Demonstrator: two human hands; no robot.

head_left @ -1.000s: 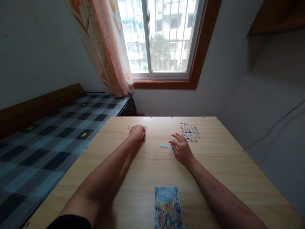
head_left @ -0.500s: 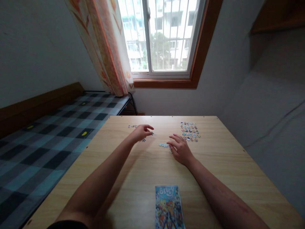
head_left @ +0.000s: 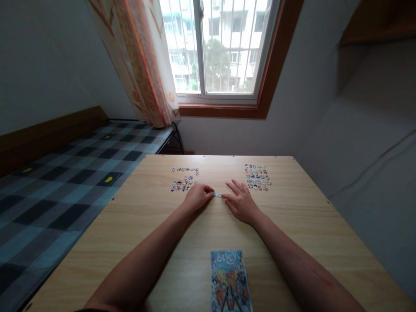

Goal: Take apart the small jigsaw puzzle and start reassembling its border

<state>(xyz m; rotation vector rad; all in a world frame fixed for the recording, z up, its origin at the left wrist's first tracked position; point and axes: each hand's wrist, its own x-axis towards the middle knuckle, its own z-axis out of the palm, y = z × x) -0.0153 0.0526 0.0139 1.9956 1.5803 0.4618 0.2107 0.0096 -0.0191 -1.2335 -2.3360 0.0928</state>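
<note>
A short strip of joined light-blue puzzle pieces [head_left: 219, 195] lies mid-table between my two hands. At its left end, my left hand [head_left: 199, 196] is closed in a pinch on a small puzzle piece, mostly hidden by the fingers. My right hand [head_left: 241, 202] rests over the strip's right end with fingers spread, the index fingertip touching it. Loose puzzle pieces [head_left: 183, 185] lie in rows beyond my left hand. Another block of loose pieces [head_left: 258, 177] sits in rows beyond my right hand.
A Bluey puzzle box or picture sheet [head_left: 230, 279] lies at the near middle of the wooden table [head_left: 292, 216]. A bed with a checked cover [head_left: 81, 173] stands to the left. Behind the table are a window [head_left: 227, 47] and a curtain [head_left: 139, 60].
My left hand has come down and right, carrying a piece to the strip's left end. My right hand has stayed by the strip, shifting slightly. The view has tilted a little.
</note>
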